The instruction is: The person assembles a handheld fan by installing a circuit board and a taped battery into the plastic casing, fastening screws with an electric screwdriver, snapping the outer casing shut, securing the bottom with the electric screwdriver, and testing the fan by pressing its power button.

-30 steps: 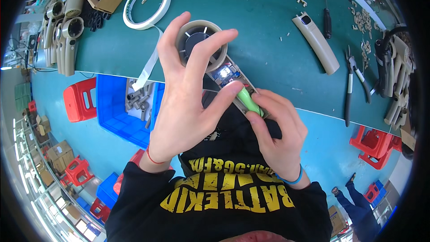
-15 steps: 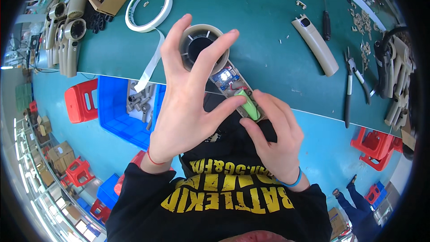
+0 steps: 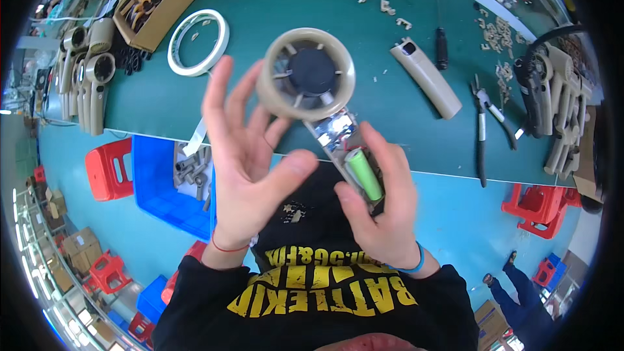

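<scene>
A beige handheld fan [image 3: 266,84] with a round head and an opened handle is held up over the table's near edge. My right hand [image 3: 387,208] grips the handle's lower end between thumb and fingers. Inside the handle lie a green cylindrical battery [image 3: 364,174] and, nearer the head, a shiny circuit board [image 3: 335,130]. My left hand [image 3: 244,162] is open beside the fan head, fingers spread and thumb apart; some fingertips pass close to the head's rim, and I cannot tell if they touch it. A loose beige handle cover [image 3: 427,78] lies to the right on the green table [image 3: 260,39].
A roll of white tape [image 3: 175,45] lies left, beside a cardboard box [image 3: 140,38] of parts. Fans [image 3: 97,91] are stacked far left, more [image 3: 565,104] far right. A screwdriver [image 3: 441,49] and pliers [image 3: 481,130] lie right. A blue bin [image 3: 153,192] stands below the table edge.
My left hand has come off the fan head and battery and moved left. The fan is raised nearer, still in my right hand, and its battery shows more fully. The view has shifted slightly.
</scene>
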Tool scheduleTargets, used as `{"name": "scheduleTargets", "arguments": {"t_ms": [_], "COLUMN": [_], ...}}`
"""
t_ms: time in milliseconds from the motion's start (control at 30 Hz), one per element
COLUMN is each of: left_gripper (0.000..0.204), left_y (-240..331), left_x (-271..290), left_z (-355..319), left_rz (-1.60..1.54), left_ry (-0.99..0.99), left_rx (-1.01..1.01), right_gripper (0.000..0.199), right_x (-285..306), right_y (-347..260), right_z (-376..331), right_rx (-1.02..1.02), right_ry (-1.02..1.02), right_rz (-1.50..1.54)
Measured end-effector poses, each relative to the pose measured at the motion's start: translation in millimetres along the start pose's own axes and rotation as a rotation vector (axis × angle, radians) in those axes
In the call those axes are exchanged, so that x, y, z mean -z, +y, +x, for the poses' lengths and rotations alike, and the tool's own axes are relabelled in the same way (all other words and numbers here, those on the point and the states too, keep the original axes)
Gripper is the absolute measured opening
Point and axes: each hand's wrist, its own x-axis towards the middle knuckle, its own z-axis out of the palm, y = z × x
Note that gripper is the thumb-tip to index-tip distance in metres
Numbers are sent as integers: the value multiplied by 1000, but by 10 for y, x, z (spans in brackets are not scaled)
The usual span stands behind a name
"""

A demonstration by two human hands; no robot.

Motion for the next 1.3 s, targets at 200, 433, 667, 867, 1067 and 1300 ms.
{"name": "scheduleTargets", "arguments": {"t_ms": [200,433,667,867,1067,1300], "left_gripper": [87,74,81,92,90,91], "left_y": [-105,-227,-280,-292,-231,-236], "left_x": [87,68,74,43,20,0], "left_z": [104,321,358,377,400,411], "left_rz": [-211,-279,-316,-336,-230,-223], "left_ry": [-178,-266,-269,-250,-203,-225], "left_rx": [247,209,266,286,346,316], "right_gripper": [68,33,33,48,44,29], "right_x": [148,634,633,851,756,791], "right_y": [3,203,439,320,293,339], "right_z": [204,521,660,551,546,531], "right_rx": [167,157,112,-275,-500,-361], "right_ry": [-152,208,186,132,226,172], "right_rz": [-74,-781,-769,765,643,151]}}
